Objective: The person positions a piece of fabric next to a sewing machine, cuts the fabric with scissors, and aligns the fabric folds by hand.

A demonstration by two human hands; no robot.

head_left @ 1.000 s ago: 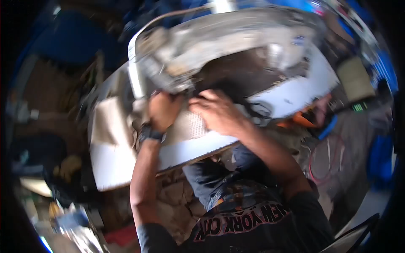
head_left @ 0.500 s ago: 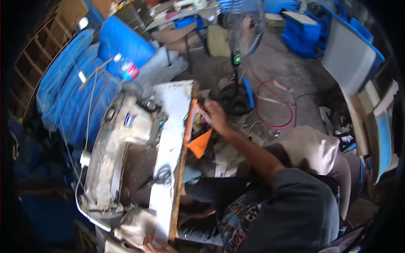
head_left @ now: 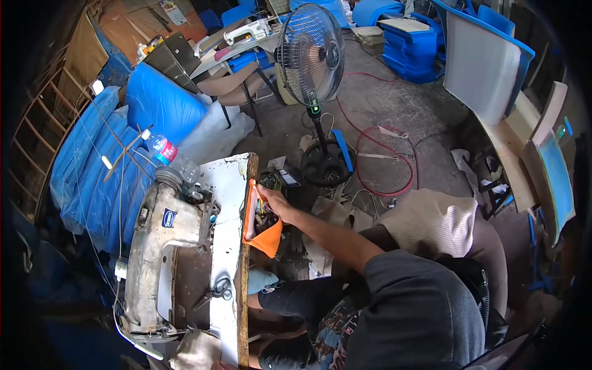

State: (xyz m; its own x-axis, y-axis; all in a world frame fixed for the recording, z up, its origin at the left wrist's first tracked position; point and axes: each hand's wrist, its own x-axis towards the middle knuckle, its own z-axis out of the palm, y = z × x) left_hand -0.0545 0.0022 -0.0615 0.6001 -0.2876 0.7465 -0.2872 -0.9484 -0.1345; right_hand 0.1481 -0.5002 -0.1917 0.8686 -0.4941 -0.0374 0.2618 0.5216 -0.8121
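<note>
An orange cloth pouch (head_left: 266, 240) hangs from the edge of the white sewing table (head_left: 225, 262), with small items inside that I cannot make out singly. My right hand (head_left: 274, 202) is at the pouch's far end, fingers curled over its rim. Only a sliver of my left hand (head_left: 223, 365) shows at the bottom edge, beside beige fabric (head_left: 196, 350); its fingers are hidden. Dark scissors (head_left: 217, 291) lie on the tabletop. Behind them stands a worn sewing machine (head_left: 148, 265).
A standing fan (head_left: 311, 55) is on the floor past the table. Red hose (head_left: 412, 166) coils right of it. A plastic bottle (head_left: 161, 148) and blue wrapped rolls (head_left: 86, 160) are behind the machine. Blue-edged panels (head_left: 478, 68) lean at the right.
The view has shifted, and the table and pouch appear lower and further left. My right hand has come in closer to the pouch's rim. My left hand has mostly left the view.
</note>
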